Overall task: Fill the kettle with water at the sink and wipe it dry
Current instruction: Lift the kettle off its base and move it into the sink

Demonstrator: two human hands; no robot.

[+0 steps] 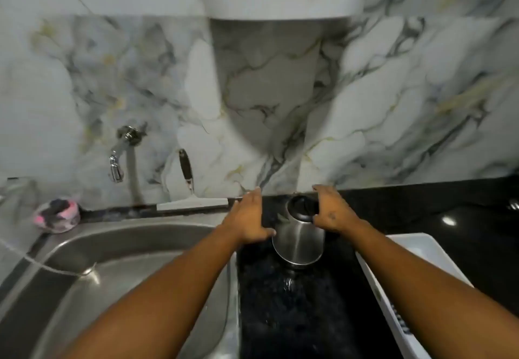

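A stainless steel kettle [297, 243] with a black lid stands on the black counter [280, 316], just right of the steel sink [112, 246]. My right hand [331, 212] curls around the kettle's upper right side by the lid, and it hides the handle. My left hand [247, 218] lies with fingers stretched out beside the kettle's left side, the thumb tip touching or nearly touching the metal wall. A wall tap [116, 162] sits above the sink's far left. No water runs from it.
A white squeegee [191, 204] leans on the marble backsplash behind the sink. A pink and black scrubber [56, 215] rests at the sink's back left corner. A white tray [407, 249] stands right of the kettle. A small wet patch [289, 282] shines on the counter.
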